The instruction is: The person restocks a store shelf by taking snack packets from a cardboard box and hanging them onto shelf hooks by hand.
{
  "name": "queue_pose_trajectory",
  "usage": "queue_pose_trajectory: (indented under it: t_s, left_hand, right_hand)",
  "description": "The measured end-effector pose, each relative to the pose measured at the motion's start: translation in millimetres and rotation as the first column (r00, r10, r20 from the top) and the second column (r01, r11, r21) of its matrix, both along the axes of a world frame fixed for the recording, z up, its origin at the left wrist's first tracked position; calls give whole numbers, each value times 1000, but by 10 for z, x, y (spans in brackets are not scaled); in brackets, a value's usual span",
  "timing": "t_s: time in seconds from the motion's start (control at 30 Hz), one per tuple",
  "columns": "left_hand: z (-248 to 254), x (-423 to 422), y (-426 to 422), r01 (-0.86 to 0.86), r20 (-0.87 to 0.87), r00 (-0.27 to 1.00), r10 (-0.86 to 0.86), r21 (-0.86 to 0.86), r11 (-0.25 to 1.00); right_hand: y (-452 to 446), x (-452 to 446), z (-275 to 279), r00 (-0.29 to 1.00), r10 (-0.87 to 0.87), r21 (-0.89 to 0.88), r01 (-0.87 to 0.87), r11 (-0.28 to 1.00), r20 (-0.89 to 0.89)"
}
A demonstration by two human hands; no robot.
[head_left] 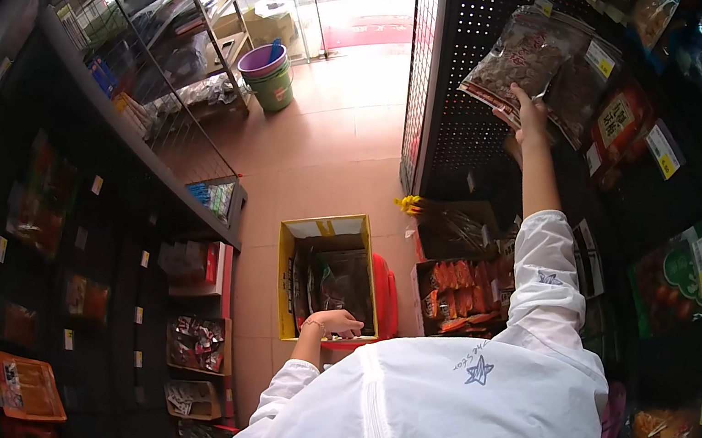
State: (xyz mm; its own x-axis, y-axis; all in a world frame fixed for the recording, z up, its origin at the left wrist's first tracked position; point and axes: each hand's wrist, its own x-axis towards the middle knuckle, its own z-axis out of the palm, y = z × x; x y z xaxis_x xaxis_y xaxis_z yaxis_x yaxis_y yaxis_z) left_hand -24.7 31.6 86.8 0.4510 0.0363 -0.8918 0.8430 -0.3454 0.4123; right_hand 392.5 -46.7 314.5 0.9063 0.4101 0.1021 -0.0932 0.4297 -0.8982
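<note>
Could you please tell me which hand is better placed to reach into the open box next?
Probably the left hand: it is down at the near edge of the box, while the right hand is raised, at a bag beside the pegboard.

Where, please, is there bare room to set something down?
Bare tiled floor shows between the yellow-edged box, the stacked buckets and the mesh panel. It looks crowded around the right hand, among hanging bags, and at the orange packets.
</note>
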Motion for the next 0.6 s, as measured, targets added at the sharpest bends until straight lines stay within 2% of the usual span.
queue_pose_trajectory:
  t_s: [0.27, 0.6]
  left_hand:
    - [-78, -17, 12, -17, -1, 1000, 17, -1, 1000]
    - [-93, -30, 26, -63, -5, 998, 63, -34, 997]
  right_hand:
    - [82, -5, -3, 997, -82, 58, 82, 995, -13]
    - [53, 58, -108, 997, -60, 20, 59, 998, 39]
